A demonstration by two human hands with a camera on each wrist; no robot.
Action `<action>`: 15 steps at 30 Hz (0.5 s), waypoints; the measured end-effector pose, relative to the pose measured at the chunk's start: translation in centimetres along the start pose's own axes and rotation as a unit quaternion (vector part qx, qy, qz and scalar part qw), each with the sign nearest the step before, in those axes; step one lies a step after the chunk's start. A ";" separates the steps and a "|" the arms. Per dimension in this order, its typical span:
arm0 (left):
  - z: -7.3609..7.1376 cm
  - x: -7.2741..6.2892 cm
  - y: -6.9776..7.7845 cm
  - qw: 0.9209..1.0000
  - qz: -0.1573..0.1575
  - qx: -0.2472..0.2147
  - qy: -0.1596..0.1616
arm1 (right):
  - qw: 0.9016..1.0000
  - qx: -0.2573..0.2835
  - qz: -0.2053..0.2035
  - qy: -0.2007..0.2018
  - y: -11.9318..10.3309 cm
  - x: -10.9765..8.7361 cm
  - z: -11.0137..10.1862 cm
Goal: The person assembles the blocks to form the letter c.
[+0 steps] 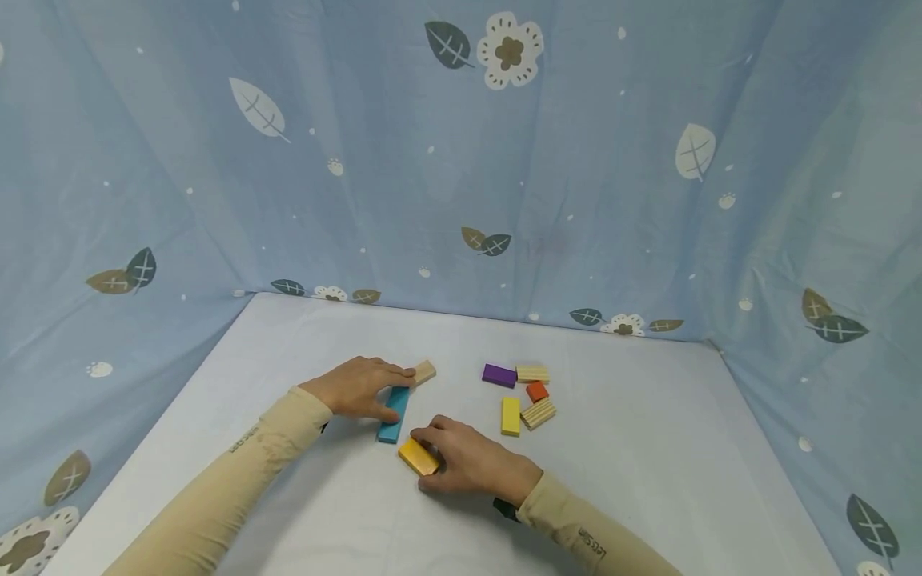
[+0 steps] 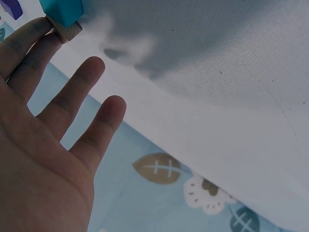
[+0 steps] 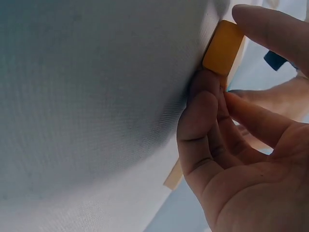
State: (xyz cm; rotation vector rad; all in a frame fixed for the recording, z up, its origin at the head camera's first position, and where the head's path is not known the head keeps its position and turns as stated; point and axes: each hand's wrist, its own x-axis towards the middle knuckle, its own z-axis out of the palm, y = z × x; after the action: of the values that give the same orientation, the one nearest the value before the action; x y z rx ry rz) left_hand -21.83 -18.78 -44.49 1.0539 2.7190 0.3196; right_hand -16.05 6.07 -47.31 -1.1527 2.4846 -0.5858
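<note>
My left hand (image 1: 363, 387) reaches over a blue block (image 1: 389, 432), its thumb lying across the block. The index and middle fingertips of this hand meet a plain wooden block (image 1: 425, 372) just beyond the blue one. The left wrist view has its ring and little fingers stretched out and spread, and its thumb hidden. My right hand (image 1: 464, 458) holds an orange-yellow block (image 1: 418, 456) low at the table, between thumb and fingers. From the right wrist, the thumb shows at one end of this block (image 3: 223, 46) and curled fingers at the other.
To the right lie a purple block (image 1: 499, 375), a yellow block (image 1: 510, 417), a small red-orange block (image 1: 536, 391), and two ridged wooden pieces, one farther back (image 1: 532, 374) and one nearer (image 1: 539, 414). A leaf-patterned blue curtain (image 1: 389, 200) surrounds the white table (image 1: 634, 464).
</note>
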 end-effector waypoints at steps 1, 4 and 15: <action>0.0 0.0 0.0 1.000 0.001 0.001 0.000 | 1.000 0.003 0.002 0.000 0.0 0.0 0.0; 0.1 0.2 0.0 1.000 -0.001 0.004 -0.002 | 1.000 0.008 0.007 0.001 0.2 0.0 -0.1; -0.1 0.3 0.1 1.000 -0.001 0.005 -0.003 | 1.000 0.014 0.008 0.011 0.3 -0.1 0.0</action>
State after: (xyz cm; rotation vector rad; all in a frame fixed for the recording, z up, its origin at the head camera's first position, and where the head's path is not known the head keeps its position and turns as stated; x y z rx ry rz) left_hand -21.98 -18.55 -44.42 1.0537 2.7178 0.3032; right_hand -16.19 6.36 -47.42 -1.1213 2.4931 -0.6291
